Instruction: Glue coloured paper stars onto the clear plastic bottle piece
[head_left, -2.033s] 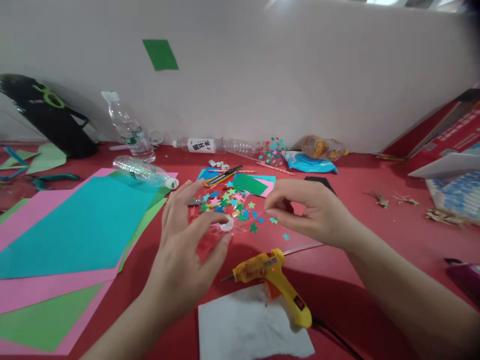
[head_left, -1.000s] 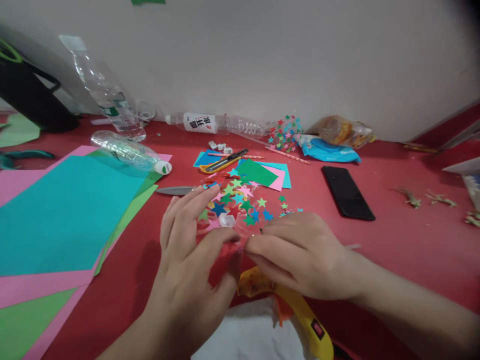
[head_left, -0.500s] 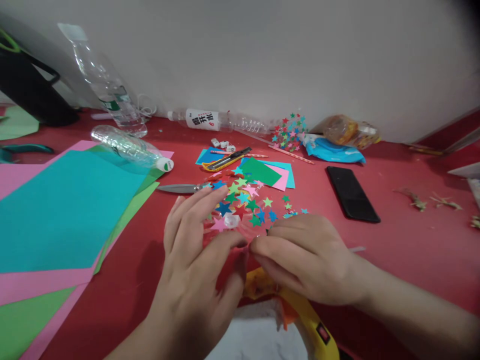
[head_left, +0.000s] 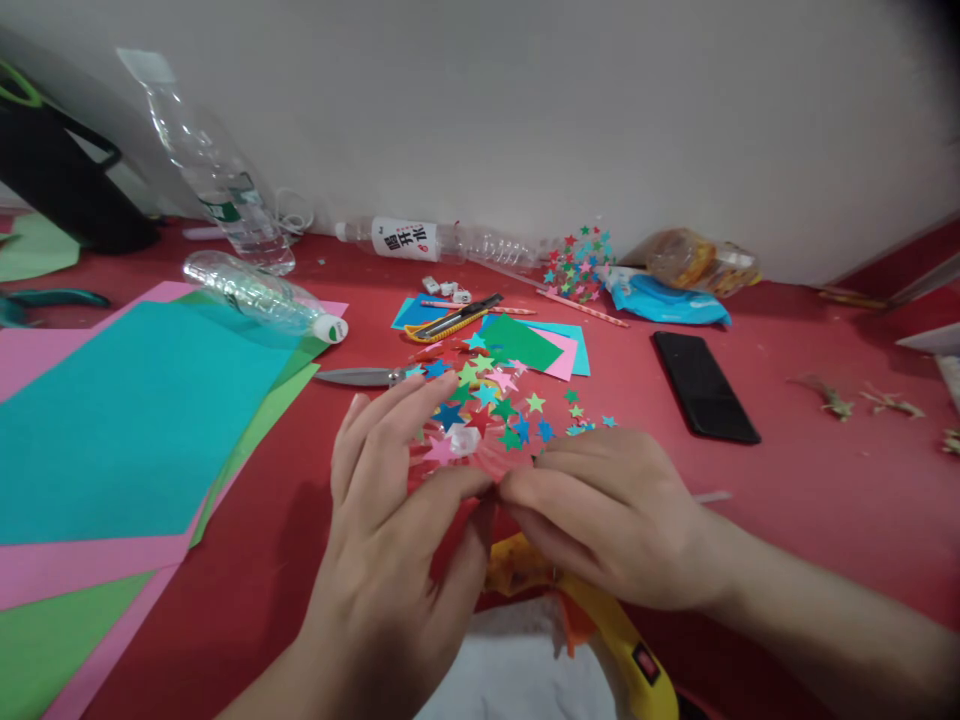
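My left hand (head_left: 405, 510) and my right hand (head_left: 615, 520) meet at their fingertips, low in the middle of the view. Thumb and forefinger pinch together on each; what lies between them is too small or hidden to name. The other left fingers stretch upward, while those of the right are curled. Just beyond the fingertips spreads a cluster of coloured paper stars (head_left: 486, 395) on clear plastic, with a pale round centre (head_left: 463, 440). Beneath my hands is a yellow tool (head_left: 630, 640) with a red switch and an orange part, partly covered.
Scissors (head_left: 356, 377), a yellow utility knife (head_left: 452, 320) and small paper cards (head_left: 521, 343) lie behind the stars. Coloured sheets (head_left: 135, 430) and a clear bottle (head_left: 262, 295) are left. A black phone (head_left: 705, 388) lies right. Several bottles and a blue packet (head_left: 667, 300) line the wall.
My left hand has shifted very slightly to the right, its thumb and forefinger tips closing together near the right fingertips. The right hand and the surrounding things look the same.
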